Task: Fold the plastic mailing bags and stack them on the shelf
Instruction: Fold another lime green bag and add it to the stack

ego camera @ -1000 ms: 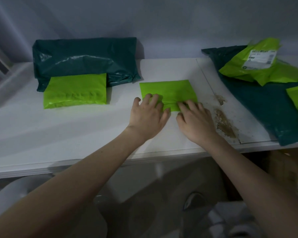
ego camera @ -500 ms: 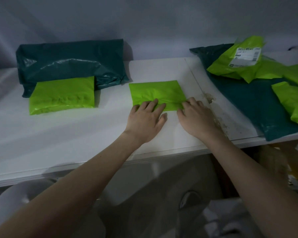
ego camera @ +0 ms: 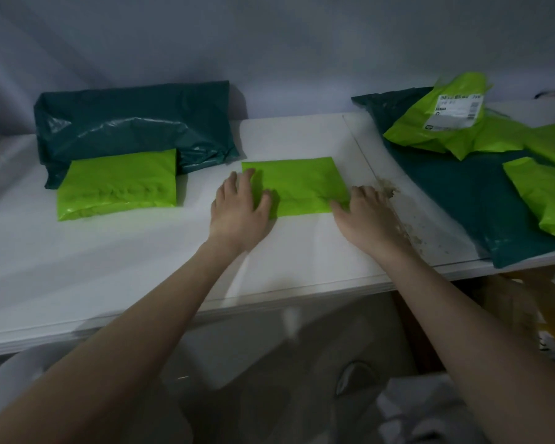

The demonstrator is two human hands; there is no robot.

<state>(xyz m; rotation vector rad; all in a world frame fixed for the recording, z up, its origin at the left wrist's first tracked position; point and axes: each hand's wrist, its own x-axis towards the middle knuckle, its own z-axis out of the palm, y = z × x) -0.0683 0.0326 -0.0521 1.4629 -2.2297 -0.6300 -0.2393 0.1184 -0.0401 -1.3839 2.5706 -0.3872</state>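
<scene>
A: Head view, only one. What's in the middle?

B: Folded lime-green mailing bag (ego camera: 297, 186) lying flat on the white shelf (ego camera: 116, 251), roughly central. Left hand (ego camera: 239, 209) lies flat on its left end, fingers straight and spread, pressing down. Right hand (ego camera: 364, 213) is at the bag's right near corner, fingers straight, tips touching the edge. Neither hand is curled round anything.

A: Other bags?

B: Left side: a second folded green bag (ego camera: 117, 184), lying in front of and partly on a dark teal bag (ego camera: 135, 123) that sits at the back against the wall (ego camera: 269, 43). Well apart from the central one.

A: Right side?

B: A big dark teal bag (ego camera: 462, 193) spread flat, hanging a bit past the shelf's front edge. On top of it, crumpled green bags: one with a white shipping label (ego camera: 442, 120), text too blurry to read, another green bag (ego camera: 545, 197) at the frame's right edge.

A: Shelf surface?

B: Brownish stain (ego camera: 407, 225) just right of the right hand, along a seam in the shelf.
</scene>
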